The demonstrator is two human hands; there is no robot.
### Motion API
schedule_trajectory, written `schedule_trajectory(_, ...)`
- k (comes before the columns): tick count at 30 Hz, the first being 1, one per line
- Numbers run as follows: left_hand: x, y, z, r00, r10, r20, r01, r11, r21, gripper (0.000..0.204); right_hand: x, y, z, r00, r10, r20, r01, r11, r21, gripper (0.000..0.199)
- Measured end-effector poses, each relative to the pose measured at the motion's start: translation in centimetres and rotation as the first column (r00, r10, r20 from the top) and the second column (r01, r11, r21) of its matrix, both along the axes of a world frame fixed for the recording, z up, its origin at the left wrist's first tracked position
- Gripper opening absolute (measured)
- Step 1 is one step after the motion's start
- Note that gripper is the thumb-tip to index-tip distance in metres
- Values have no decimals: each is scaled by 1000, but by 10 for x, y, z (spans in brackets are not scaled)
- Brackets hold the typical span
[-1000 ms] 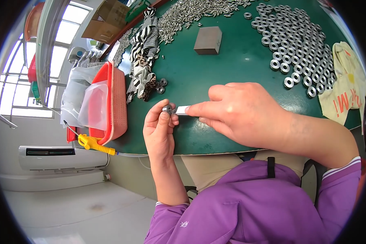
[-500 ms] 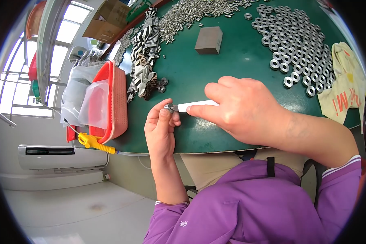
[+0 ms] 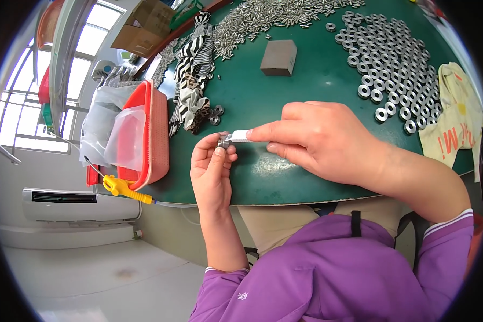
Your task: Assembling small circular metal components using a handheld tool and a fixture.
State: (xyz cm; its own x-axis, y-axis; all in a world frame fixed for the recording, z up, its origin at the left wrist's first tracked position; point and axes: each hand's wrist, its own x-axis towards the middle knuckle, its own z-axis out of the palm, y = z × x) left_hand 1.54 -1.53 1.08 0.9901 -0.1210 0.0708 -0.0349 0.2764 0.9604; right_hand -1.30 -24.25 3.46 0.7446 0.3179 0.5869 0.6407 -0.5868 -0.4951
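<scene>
My left hand [image 3: 213, 161] pinches a small metal ring [image 3: 223, 143] between thumb and fingers, just above the near edge of the green table. From the right, my right hand [image 3: 327, 142] grips a narrow white tool with a ridged surface [image 3: 239, 136], its index finger lying along it. The tool's left end meets the ring; its exact kind and tip are too small to make out. Beyond my left hand, a few dark metal rings [image 3: 216, 114] rest beside a zebra-striped cloth [image 3: 192, 99].
A grey-brown block [image 3: 278, 57] sits mid-table. Metal rings [image 3: 394, 70] stand in rows at the right, near a pale yellow cloth [image 3: 456, 115]. Small metal pins [image 3: 263, 21] are heaped at the back. Left are a red basket [image 3: 158, 134] and a yellow air gun [image 3: 126, 189].
My right hand has turned and its grip shifted, so the white tool shows a ridged face and less length. My left hand keeps the ring in nearly the same place.
</scene>
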Motion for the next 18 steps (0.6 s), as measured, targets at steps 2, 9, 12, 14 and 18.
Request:
schedule_trajectory(2, -1, 0, 1, 1000, -9, -2, 9, 1000, 11, 24, -1, 1, -2, 999, 18, -48, -18, 1000, -12, 18)
schedule_trajectory(9, -3, 0, -1, 999, -19, 45, 18, 1000, 4, 35, -3, 4, -2, 996, 31, -89, -33, 999, -19, 19)
schedule_trajectory(12, -2, 0, -2, 999, 13, 51, -12, 1000, -14, 38, -3, 4, -4, 996, 44, -73, -42, 999, 24, 27)
schedule_trajectory(14, -2, 1, -3, 997, 12, 74, -8, 999, -52, 30, -3, 5, -5, 995, 56, -85, -54, 998, 23, 27)
schedule_trajectory(18, 0, 7, -6, 996, -20, 93, 27, 996, -83, 23, -4, 6, -5, 994, 62, -92, -58, 997, 40, 27)
